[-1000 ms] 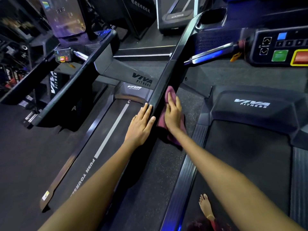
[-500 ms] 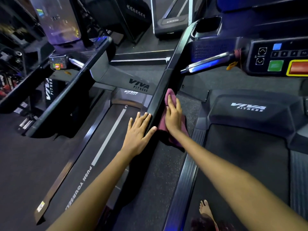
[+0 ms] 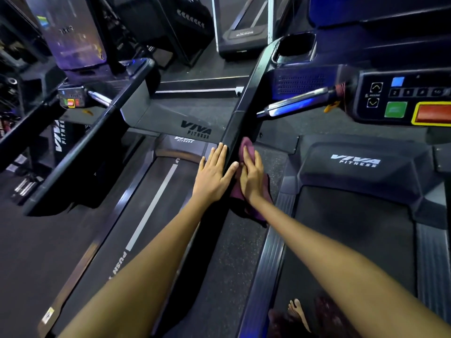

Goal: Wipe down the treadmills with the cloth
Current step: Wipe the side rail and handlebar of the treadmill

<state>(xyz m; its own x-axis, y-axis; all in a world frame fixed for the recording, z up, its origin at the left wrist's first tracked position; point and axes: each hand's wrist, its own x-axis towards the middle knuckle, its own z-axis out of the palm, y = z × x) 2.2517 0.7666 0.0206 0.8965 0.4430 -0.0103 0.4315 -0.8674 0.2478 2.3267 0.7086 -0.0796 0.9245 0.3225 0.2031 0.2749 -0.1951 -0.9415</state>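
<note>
- My right hand [image 3: 252, 178] lies flat with straight fingers on the maroon cloth [image 3: 246, 191], pressing it against the right face of the black upright rail [image 3: 240, 123] — no curl in that grip, the fingers are laid out along the rail.
- The cloth sits between that palm and the rail; its top corner peeks out above the fingertips, and its loose lower part hangs down past the wrist over the speckled floor strip [image 3: 234, 252].
- My left hand [image 3: 214, 174] rests open on the other side of the same rail, fingers straight and together, the thumb reaching over the rail's edge until it is almost touching the right hand.
- The rail runs up to the console [image 3: 402, 98] of the right treadmill, where I see a green button and a red one framed in yellow.
- A chrome handlebar [image 3: 297, 103] sticks out from the console toward the rail.
- To the left lies the neighbouring treadmill's belt [image 3: 151, 211] with a white stripe down it.
- A bare foot [image 3: 297, 313] stands on the right treadmill's belt — low in the picture.
</note>
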